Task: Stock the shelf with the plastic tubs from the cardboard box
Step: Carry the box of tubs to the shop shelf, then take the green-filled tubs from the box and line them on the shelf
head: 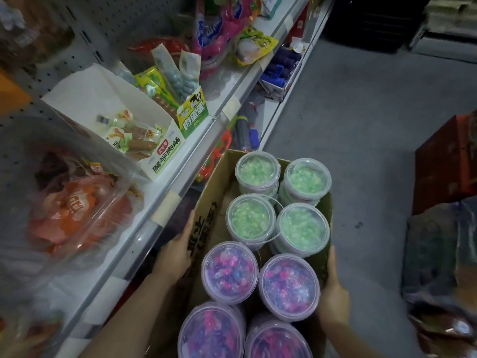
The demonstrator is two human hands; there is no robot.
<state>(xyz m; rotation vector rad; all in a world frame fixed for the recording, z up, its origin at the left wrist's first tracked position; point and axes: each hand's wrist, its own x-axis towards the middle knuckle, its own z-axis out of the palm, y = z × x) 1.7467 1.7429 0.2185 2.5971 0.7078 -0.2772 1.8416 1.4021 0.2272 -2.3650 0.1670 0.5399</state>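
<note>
An open cardboard box (206, 213) sits low in front of me, beside the shelf (180, 174). It holds several clear plastic tubs with lids: green-filled ones (303, 228) at the far end, purple-and-pink ones (229, 272) at the near end. My left hand (178, 251) grips the box's left wall with printed characters. My right hand (333, 303) grips the box's right wall, beside a purple tub (289, 286).
The white shelf carries snack display boxes (116, 120), a bagged orange pack (74, 208) and hanging packets. Toys lie on the lower shelf (245, 130). A red box (446, 161) and dark bags (438, 254) stand on the grey floor to the right.
</note>
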